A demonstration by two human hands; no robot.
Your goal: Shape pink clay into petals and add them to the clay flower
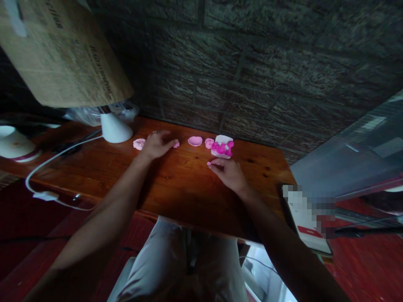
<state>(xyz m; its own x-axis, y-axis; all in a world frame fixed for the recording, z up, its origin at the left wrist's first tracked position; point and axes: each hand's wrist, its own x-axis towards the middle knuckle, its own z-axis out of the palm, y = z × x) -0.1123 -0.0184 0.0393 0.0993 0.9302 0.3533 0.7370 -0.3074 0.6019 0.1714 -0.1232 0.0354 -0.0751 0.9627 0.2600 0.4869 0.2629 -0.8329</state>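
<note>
My right hand (231,174) is closed in a pinch on a small pink piece (208,163), which looks like modelling clay, just above the table. Over the back left of the table my left hand (155,144) is open, its fingers stretched out. Its thumb tip is at a pink lump (176,144); whether it presses on it I cannot tell. Left of that hand lies a pale pink crinkled piece (139,144), partly covered by the hand. Between the hands are a flat pink oval (195,141) and a pink round piece (209,143). Bright magenta pieces (225,148) lie on a white sheet (223,138).
The wooden table (189,188) backs onto a dark brick wall (252,75). At left stand a lamp (115,128) with a paper shade, its white cable (47,163) and a white cup (15,144). A flat white-and-red object (307,226), partly pixelated, is on the right edge.
</note>
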